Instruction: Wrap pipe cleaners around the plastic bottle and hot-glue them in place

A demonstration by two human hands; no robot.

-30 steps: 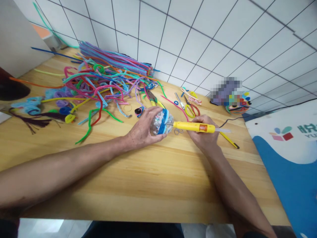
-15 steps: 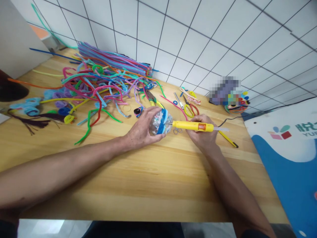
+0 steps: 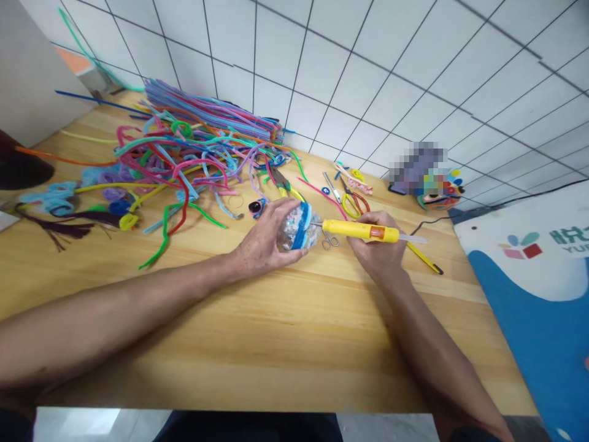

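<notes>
My left hand [image 3: 264, 242] is wrapped round a small clear bottle [image 3: 297, 228] that lies on its side on the wooden table [image 3: 294, 344], with a blue pipe cleaner wound round it. My right hand [image 3: 377, 245] grips a yellow glue gun [image 3: 361, 231], held level, its metal nozzle touching the right end of the bottle. A clear glue stick juts from the gun's back end. A black cord runs from it toward the right.
A big heap of coloured pipe cleaners [image 3: 193, 147] covers the table's far left. Scissors with yellow and red handles [image 3: 353, 202], small pliers [image 3: 281, 181] and a small metal ring piece [image 3: 327, 243] lie behind the hands. A colourful craft figure [image 3: 437, 190] stands by the tiled wall.
The glue gun's nozzle has shifted slightly up and right along the end of the bottle. The left hand stays put on the bottle.
</notes>
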